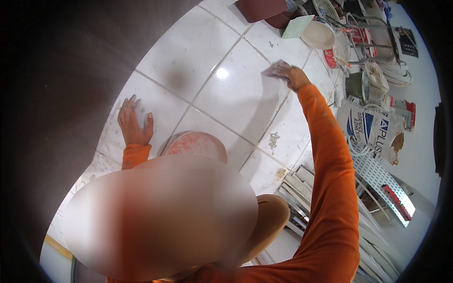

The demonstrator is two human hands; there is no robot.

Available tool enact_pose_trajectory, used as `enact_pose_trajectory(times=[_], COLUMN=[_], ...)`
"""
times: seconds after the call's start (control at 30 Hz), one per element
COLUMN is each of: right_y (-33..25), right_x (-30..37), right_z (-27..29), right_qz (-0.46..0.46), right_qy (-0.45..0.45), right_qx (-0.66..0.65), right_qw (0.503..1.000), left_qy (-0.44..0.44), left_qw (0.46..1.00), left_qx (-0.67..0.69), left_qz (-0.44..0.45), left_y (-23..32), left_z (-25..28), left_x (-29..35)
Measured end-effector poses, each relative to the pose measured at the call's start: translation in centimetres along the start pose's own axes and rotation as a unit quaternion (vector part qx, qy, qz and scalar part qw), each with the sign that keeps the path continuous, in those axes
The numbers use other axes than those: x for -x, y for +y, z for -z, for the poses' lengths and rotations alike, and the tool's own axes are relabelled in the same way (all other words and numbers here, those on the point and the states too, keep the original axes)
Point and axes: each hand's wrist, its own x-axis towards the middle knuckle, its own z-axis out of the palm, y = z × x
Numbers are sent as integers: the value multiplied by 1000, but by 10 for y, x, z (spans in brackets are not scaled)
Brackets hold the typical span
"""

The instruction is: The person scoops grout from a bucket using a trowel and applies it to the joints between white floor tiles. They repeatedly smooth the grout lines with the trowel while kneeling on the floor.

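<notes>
My left hand (134, 121) rests open on the white tiled floor (226, 99), fingers spread and tips dusted pale. Out to the far right, my right hand (293, 77) is closed on a greyish-mauve, cloth-like piece (275, 70) at the tiles, slightly blurred. Whether it is a rag or a sheet of another kind I cannot tell. Close to me, right of my left hand, is a round red bucket or tub (198, 145) with whitish residue on top. Its near side is hidden by a large blurred patch.
Along the right stand a dark green bucket (357, 87), a cream round container (318, 35), a torn white bag (373, 127) and a metal-framed stand (373, 40). Long pale strips (302, 188) and a perforated metal strip (380, 177) lie nearer. A maroon piece (259, 9) is far off.
</notes>
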Motion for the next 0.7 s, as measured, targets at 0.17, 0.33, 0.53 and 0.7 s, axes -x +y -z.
enact_pose_trajectory(times=[0.17, 0.33, 0.53, 0.7], right_y=[-18, -15, -77, -45], right_x=[76, 60, -41, -70], right_z=[-13, 22, 51, 25], right_qz=[-68, -107, -68, 16], right_qy=[6, -112, 153, 216], right_qx=[8, -5, -128, -57], right_qw=[998, 988, 978, 975], left_qy=[-1, -3, -3, 1], left_qw=[1000, 1000, 1000, 1000], left_qx=[-8, 6, -5, 23], left_qz=[6, 8, 9, 7], left_y=[4, 8, 6, 6], left_z=[-2, -2, 2, -2], left_x=[2, 0, -1, -4])
